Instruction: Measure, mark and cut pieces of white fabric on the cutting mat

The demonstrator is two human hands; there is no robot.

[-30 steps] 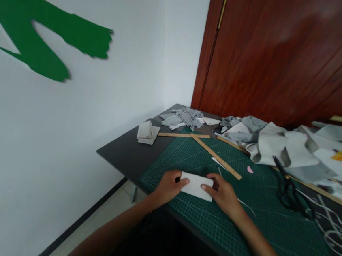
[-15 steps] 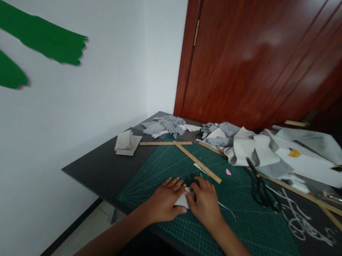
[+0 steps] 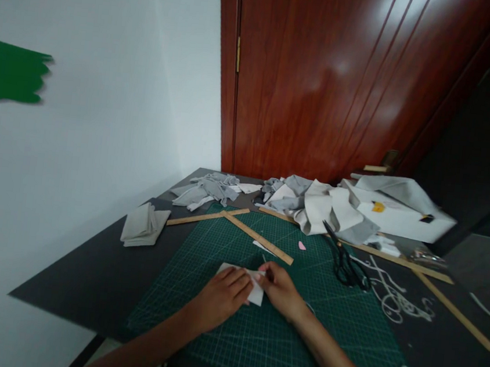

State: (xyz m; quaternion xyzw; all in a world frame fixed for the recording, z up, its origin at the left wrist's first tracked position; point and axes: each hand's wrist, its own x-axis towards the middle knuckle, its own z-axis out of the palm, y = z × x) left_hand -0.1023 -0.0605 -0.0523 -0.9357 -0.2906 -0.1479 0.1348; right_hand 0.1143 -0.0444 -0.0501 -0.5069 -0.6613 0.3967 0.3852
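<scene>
A small white fabric piece (image 3: 256, 294) lies on the green cutting mat (image 3: 298, 347) near the table's front edge. My left hand (image 3: 225, 295) covers much of it, fingers laid over the top and the thumb partly underneath. At the piece's upper right corner, my right hand (image 3: 280, 286) has its fingertips closed in a pinch. A thin pale end (image 3: 264, 259) pokes up by those fingertips, and a thin cord (image 3: 309, 308) shows behind the right wrist. Whether these are one cord is hidden by the hand.
Wooden rulers (image 3: 259, 237) cross the mat. Black scissors (image 3: 345, 264) lie to the right, beside tangled white strips (image 3: 403, 302). Folded beige cloth (image 3: 144, 225) sits at left; grey scraps (image 3: 209, 190) and a white box (image 3: 399, 217) stand along the back.
The view has swung to the right. My left hand has gone from lying spread to curling over the fabric, and my right fingers have drawn into a pinch at its corner. More fabric shows.
</scene>
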